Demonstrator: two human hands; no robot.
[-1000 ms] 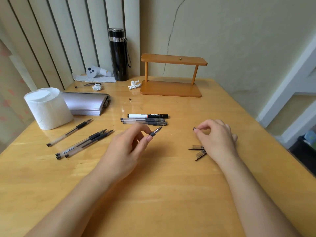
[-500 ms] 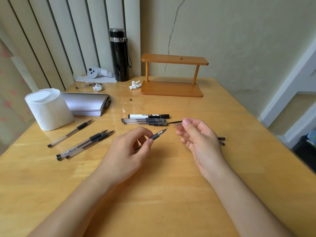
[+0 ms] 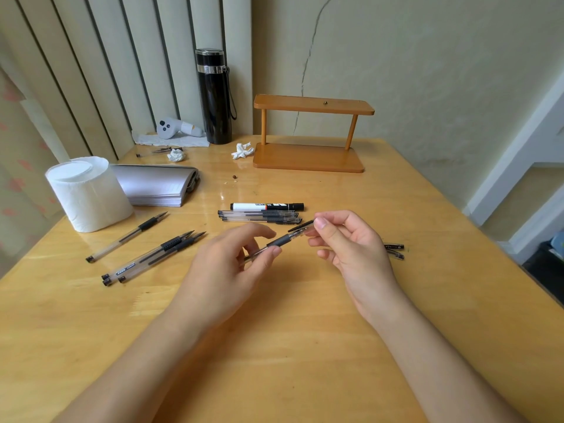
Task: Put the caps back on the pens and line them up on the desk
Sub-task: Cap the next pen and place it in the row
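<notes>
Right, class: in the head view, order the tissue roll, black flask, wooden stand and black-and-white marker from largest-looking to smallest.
1. Wooden stand
2. Tissue roll, though it is nearer the camera, so that is unsure
3. Black flask
4. Black-and-white marker

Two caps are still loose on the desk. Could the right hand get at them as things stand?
Probably yes, once freed: the loose caps lie just beyond the right hand on bare desk, but its grip is fitting a cap.
</notes>
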